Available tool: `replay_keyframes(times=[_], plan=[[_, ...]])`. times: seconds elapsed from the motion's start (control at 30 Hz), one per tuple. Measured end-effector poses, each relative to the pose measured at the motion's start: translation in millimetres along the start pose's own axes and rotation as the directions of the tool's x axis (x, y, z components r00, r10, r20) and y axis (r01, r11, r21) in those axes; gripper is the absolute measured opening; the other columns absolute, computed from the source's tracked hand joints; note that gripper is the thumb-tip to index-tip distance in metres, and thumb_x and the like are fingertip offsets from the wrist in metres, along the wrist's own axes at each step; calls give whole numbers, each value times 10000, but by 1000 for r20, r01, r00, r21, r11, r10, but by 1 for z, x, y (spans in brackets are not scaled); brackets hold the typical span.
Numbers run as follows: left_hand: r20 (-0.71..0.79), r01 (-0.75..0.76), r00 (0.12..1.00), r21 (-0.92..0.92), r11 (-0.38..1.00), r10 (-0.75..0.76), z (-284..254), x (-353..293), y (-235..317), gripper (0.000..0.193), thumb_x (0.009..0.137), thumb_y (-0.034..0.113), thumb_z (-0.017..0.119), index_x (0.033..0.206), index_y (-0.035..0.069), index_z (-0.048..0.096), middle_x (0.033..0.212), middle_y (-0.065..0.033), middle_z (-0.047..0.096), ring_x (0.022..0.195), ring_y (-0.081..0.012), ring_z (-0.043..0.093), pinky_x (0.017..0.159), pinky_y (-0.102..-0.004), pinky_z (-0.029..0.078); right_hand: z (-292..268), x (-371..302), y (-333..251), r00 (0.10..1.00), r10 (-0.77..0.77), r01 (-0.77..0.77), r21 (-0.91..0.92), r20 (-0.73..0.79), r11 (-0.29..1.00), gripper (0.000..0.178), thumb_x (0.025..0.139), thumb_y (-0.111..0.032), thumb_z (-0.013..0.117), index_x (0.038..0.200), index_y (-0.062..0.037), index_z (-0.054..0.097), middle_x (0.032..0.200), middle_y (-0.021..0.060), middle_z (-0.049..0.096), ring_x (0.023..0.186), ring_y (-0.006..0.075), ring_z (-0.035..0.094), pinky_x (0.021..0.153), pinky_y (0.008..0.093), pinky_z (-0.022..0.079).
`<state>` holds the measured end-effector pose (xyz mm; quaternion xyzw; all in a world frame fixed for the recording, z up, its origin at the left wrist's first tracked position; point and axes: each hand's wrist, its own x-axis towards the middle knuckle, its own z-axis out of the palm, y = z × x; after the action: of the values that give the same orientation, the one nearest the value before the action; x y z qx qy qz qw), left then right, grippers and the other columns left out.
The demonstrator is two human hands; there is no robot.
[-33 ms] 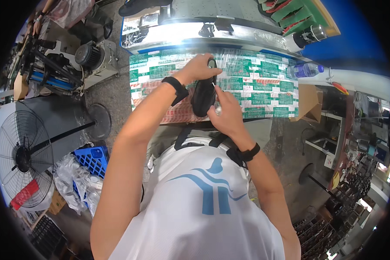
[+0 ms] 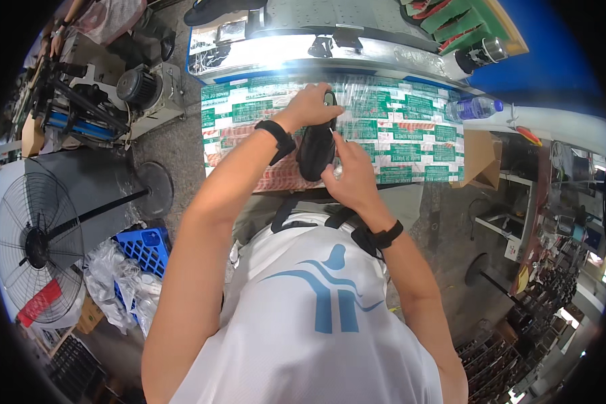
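Note:
A black shoe (image 2: 313,153) lies lengthwise on a bench top wrapped in green, white and red printed tape (image 2: 411,158). Its far end, where a pale inside shows, is in the grip of my left hand (image 2: 308,106), fingers over the edge. Close to the shoe's right side is my right hand (image 2: 354,176), thumb touching near the near end and index finger pointing along the edge. By that fingertip shows a thin white tip; what it belongs to is hidden in the fingers. Black bands circle both wrists.
Beyond the bench top runs a metal-edged machine bed (image 2: 276,57). A clear bottle with a purple cap (image 2: 475,109) lies at the right end. Left stand a fan (image 2: 37,246), a motor (image 2: 139,87) and a blue crate (image 2: 145,249) with plastic bags. A green rack (image 2: 461,23) is far right.
My left wrist and forearm have shifted very slightly to the right. The shoe and my right hand look almost the same.

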<state>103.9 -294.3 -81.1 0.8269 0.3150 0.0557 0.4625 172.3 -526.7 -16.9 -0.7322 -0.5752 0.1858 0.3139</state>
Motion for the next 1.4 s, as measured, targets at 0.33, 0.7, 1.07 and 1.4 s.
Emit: replay_keyframes(times=[0.33,0.7,1.07,1.4], plan=[[-90,47,995,122,991,-37,11,4,-9,709,953,414,723,1465,-54,577,1378,-380,650,1291,-595,618,1121,-618,523,-51,-75,-10,983,17,-7,-53,184,999,770,855,-165,757,1547,101,548,1088,216,643,1024,430,633,935,542,512],[-40,21,999,48,999,-20,6,-1,-1,664,955,391,712,1446,-38,590,1336,-377,663,1281,-529,645,1117,-546,527,8,-9,11,989,-150,150,-108,6,983,803,839,-173,770,1567,82,545,1074,205,630,991,401,622,900,521,506],[-78,114,991,120,986,-105,13,-6,10,658,971,392,696,1464,-21,560,1407,-336,634,1327,-561,604,1118,-624,529,15,-8,0,990,-99,104,-44,103,994,758,855,-223,751,1510,121,586,1027,205,621,978,402,630,876,525,519],[-60,78,996,141,987,-70,8,-1,3,635,982,412,687,1448,1,560,1378,-327,644,1317,-550,612,1110,-627,529,2,-10,-17,964,-61,11,193,258,981,710,868,-175,750,1507,99,605,1023,210,650,977,402,662,863,508,549]])
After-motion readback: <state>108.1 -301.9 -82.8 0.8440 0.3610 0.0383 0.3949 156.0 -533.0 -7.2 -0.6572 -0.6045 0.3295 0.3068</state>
